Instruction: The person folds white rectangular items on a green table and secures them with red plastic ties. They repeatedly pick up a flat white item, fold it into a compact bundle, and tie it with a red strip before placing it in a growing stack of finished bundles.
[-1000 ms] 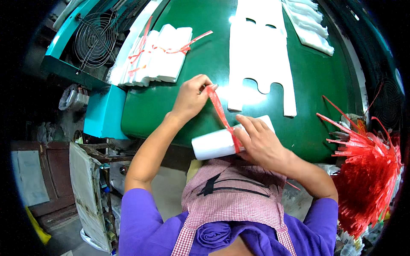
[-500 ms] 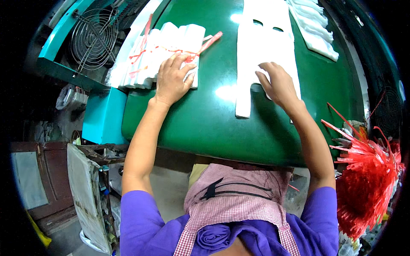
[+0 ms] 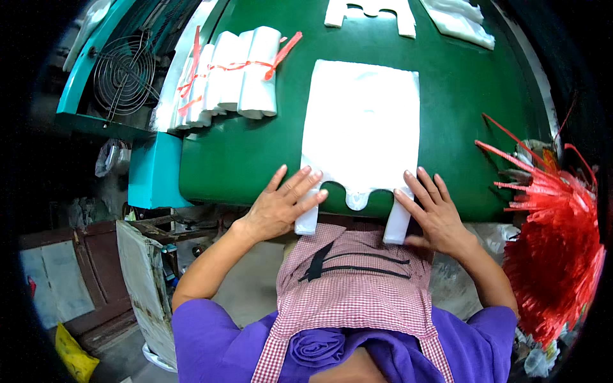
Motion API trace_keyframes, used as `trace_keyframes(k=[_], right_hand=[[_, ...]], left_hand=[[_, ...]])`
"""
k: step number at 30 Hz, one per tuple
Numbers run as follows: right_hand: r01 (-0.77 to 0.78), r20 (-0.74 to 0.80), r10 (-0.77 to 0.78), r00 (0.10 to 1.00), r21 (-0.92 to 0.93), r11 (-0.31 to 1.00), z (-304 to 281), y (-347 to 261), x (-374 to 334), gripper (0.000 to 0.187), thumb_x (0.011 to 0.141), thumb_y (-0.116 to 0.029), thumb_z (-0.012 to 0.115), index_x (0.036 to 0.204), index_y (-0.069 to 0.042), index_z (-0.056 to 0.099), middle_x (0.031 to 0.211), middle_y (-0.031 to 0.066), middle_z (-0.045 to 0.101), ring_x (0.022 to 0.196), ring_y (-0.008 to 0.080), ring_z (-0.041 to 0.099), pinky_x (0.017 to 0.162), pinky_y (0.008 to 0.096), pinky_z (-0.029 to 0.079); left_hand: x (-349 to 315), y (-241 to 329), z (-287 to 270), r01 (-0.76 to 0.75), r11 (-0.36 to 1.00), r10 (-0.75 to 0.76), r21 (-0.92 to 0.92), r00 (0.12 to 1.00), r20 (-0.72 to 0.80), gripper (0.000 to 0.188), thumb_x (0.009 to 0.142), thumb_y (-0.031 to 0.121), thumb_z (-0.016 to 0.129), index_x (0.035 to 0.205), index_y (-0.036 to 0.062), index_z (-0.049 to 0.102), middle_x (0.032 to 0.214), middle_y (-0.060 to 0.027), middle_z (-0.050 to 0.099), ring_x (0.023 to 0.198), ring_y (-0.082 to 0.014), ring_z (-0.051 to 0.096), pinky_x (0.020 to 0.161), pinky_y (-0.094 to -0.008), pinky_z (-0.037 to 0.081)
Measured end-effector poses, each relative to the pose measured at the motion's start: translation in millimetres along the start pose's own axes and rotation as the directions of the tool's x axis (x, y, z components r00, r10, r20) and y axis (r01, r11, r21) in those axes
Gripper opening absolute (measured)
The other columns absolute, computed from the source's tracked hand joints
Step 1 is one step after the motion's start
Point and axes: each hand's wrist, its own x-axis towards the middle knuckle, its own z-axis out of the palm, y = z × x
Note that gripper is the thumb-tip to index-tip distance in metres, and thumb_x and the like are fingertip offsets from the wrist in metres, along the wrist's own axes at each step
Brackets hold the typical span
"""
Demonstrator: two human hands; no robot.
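A white plastic T-shirt bag stack [image 3: 364,121] lies flat on the green table [image 3: 242,163], its two handle strips hanging over the near edge. Between the strips a small rounded tab sticks out. My left hand [image 3: 281,204] rests on the left handle strip with its fingers spread. On the right strip lie the stretched fingers of my right hand [image 3: 437,210]. Several rolled white bag bundles [image 3: 230,73], tied with red strips, stand side by side at the far left, away from both hands.
Another white bag piece [image 3: 370,11] with cut-out handles lies at the far edge of view, beside a white folded stack [image 3: 460,22]. A big bunch of red plastic strips [image 3: 552,262] hangs at the right. A wire-guarded fan [image 3: 124,73] stands at the left.
The white bag stack has come toward me, apart from the piece farther back. My left hand has left the tied bundles; both hands are now on the stack's handle strips.
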Motion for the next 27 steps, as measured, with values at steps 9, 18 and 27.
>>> trace_keyframes(k=[9, 18, 27], right_hand=[[0.276, -0.436, -0.177, 0.882, 0.173, 0.946, 22.4, -4.0, -2.8, 0.033, 0.072, -0.004, 0.066, 0.105, -0.008, 0.063, 0.119, 0.0127, 0.056, 0.121, 0.0333, 0.049, 0.103, 0.0518, 0.034], [-0.061, -0.276, 0.135, 0.952, 0.262, 0.963, 9.0, -14.4, 86.9, 0.022, 0.091, -0.022, 0.055, 0.108, -0.009, 0.059, 0.091, 0.0124, 0.064, 0.078, 0.0345, 0.063, 0.062, 0.0437, 0.049], [-0.144, -0.355, 0.113, 0.928, -0.061, 0.988, 16.9, -0.7, 86.3, 0.044, 0.093, -0.017, 0.05, 0.132, 0.001, 0.045, 0.142, 0.0176, 0.041, 0.135, 0.0357, 0.032, 0.108, 0.049, 0.027]], left_hand=[[44.5, -13.2, -17.7, -0.047, 0.882, -0.069, -0.469, 0.971, -0.228, 0.02, 0.087, 0.008, 0.055, 0.106, 0.0067, 0.061, 0.099, -0.0114, 0.064, 0.095, -0.0297, 0.061, 0.09, -0.0418, 0.044], [105.8, 7.1, -4.9, 0.198, 0.974, -0.219, -0.108, 0.946, -0.238, 0.019, 0.082, 0.014, 0.06, 0.1, 0.0092, 0.062, 0.084, -0.0116, 0.066, 0.077, -0.0272, 0.065, 0.067, -0.0388, 0.05], [86.8, 25.3, 14.3, -0.131, 0.985, 0.07, -0.11, 0.895, -0.44, 0.022, 0.081, 0.01, 0.061, 0.102, 0.0072, 0.065, 0.11, -0.009, 0.066, 0.099, -0.0237, 0.063, 0.083, -0.0373, 0.05]])
